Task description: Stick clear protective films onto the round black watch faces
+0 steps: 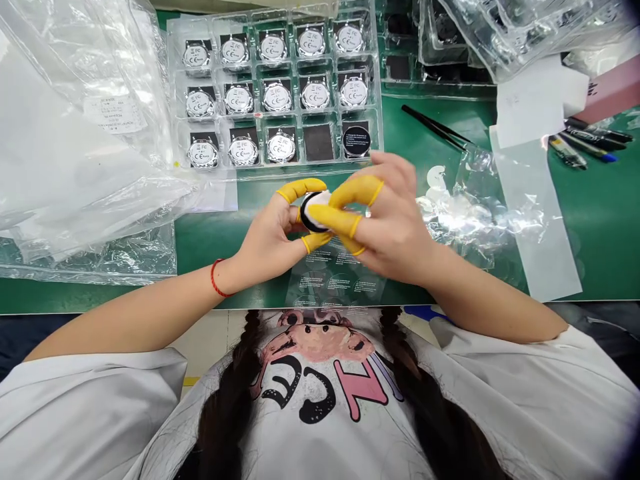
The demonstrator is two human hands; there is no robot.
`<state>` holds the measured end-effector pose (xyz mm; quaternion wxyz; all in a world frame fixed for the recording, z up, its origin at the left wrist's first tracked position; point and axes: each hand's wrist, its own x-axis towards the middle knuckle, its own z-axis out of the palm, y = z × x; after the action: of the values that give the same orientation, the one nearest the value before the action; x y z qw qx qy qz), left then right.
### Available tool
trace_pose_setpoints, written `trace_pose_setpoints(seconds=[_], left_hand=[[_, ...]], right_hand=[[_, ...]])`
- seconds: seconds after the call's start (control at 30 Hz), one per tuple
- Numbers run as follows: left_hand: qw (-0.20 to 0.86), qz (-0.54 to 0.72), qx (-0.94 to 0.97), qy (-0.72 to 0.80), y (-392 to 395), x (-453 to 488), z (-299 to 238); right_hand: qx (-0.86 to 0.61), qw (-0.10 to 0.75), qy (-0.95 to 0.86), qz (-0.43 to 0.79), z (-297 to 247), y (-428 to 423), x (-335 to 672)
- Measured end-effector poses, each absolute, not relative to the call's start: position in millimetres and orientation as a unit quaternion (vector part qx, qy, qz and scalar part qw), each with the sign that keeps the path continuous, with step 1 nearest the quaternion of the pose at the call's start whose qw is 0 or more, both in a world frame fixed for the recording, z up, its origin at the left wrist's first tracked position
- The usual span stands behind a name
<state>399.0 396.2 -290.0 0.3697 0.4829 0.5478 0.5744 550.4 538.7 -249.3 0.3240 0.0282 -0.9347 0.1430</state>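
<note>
Between both hands is a round watch case [304, 217] with a black rim, its details partly covered by fingers. My left hand [273, 237] is closed around its edge, thumb and fingers in yellow finger cots. Over the face lies a small white piece [320, 200], perhaps cloth; my right hand [385, 220], also in yellow cots, presses it with closed fingertips. Below the hands is a clear sticker sheet [330, 283] printed with white text. Beyond them stands a clear compartment tray [275, 172] of watch heads; one [356, 141] shows a dark face with white text.
Plastic bags [75, 167] cover the left side of the green table. Black tweezers [433, 127], crumpled clear film [465, 207] and a white paper strip [540, 227] lie to the right. Pens [590, 143] are beyond the strip. More clear trays [450, 80] are stacked at the back right.
</note>
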Motion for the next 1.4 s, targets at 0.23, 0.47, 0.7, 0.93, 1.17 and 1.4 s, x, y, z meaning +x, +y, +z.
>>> trace_pose_setpoints(seconds=[0.23,0.47,0.7,0.93,1.17,1.4], left_hand=[[0.354,0.574,0.504,0.539,397,401,-300],[0.360,0.588,0.480,0.542,397,400,-298],[0.318,0.595,0.470,0.568,397,395,-297],[0.282,0.607,0.463,0.581,400,391,-300],[0.280,0.608,0.457,0.586,401,390,-299],[0.293,0.600,0.469,0.579,395,391,-291]], right_hand=[[-0.083,0.142,-0.947,0.276,-238,531,540],[-0.107,0.195,-0.957,0.184,-242,536,546],[-0.106,0.181,-0.963,0.170,-249,532,553],[-0.085,0.183,-0.971,0.127,-256,528,558],[-0.056,0.167,-0.973,0.148,-254,522,561],[-0.234,0.362,-0.897,0.095,-228,564,572]])
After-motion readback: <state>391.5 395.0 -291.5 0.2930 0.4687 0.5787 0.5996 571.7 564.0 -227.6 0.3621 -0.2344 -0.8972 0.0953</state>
